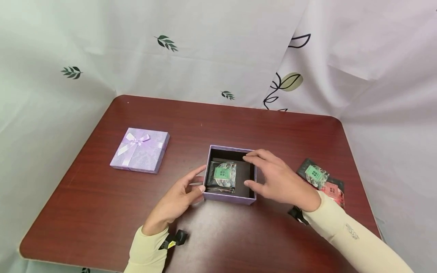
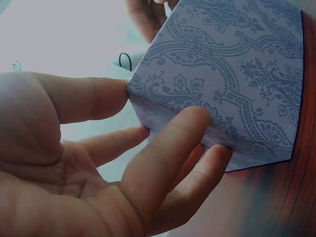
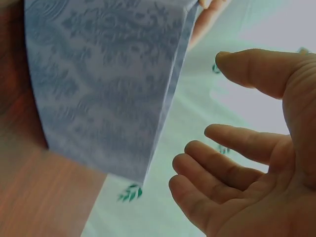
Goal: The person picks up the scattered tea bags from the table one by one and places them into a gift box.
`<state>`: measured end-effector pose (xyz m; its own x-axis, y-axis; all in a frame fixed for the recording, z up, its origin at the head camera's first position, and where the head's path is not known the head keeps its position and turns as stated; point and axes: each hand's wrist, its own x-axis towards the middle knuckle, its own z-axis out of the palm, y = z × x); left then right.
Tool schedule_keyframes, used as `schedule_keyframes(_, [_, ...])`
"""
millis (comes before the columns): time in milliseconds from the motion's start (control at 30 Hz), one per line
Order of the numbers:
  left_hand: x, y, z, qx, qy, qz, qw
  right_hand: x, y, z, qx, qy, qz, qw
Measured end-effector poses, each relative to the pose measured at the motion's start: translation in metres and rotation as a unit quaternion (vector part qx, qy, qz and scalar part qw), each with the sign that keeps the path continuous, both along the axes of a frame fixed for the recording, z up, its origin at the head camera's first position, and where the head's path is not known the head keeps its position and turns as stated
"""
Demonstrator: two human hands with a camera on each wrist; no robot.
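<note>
An uncovered purple patterned gift box (image 1: 229, 198) stands on the table. Its black inside holds a dark packet with a green label (image 1: 222, 173), lying at the left, with more packet edges showing below it. My left hand (image 1: 175, 201) holds the box's front left corner; the left wrist view shows thumb and fingertips against the patterned wall (image 2: 222, 64). Over the box's right side hovers my right hand (image 1: 274, 176), its fingers spread and parted from the thumb. In the right wrist view, nothing lies between those fingers, and the box wall (image 3: 103, 84) is beside them.
A purple lid with a ribbon bow (image 1: 150, 153) lies on the table (image 1: 184, 117) to the left. At the right, partly behind my right forearm, are a green-labelled packet (image 1: 315, 175) and a red-labelled packet (image 1: 334, 189). White leaf-print cloth (image 1: 205, 64) hangs around the table.
</note>
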<state>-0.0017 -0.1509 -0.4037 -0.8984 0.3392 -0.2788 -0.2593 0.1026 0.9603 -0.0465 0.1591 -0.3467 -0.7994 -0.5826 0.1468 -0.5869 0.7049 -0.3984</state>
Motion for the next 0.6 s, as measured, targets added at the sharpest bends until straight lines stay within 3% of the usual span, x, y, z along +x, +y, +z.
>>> schedule_keyframes(233, [0.001, 0.001, -0.001, -0.01, -0.009, 0.007, 0.9999, 0.0, 0.034, -0.001, -0.011, -0.016, -0.054, 0.998])
schedule_keyframes(600, [0.0, 0.0, -0.001, -0.003, 0.0, -0.002, 1.0, -0.015, 0.098, -0.032, 0.0, -0.031, -0.142, 0.989])
